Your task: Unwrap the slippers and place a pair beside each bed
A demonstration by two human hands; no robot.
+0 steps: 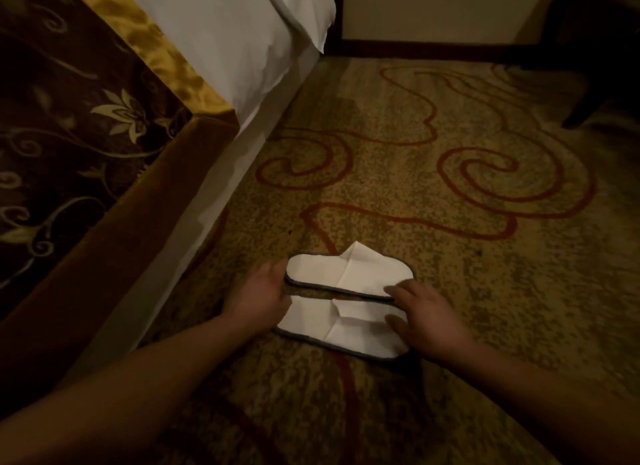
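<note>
Dim hotel-room carpet [450, 257], gold with red swirls, runs beside a bed [221, 49] dressed in white sheets and a brown floral runner [69, 118]. Left hand [258, 298], fingers spread, touches the heel ends of two flat white slippers [346, 298] lying side by side near the bed; right hand [427, 317], fingers apart, rests on their toes. No writing shows.
</note>
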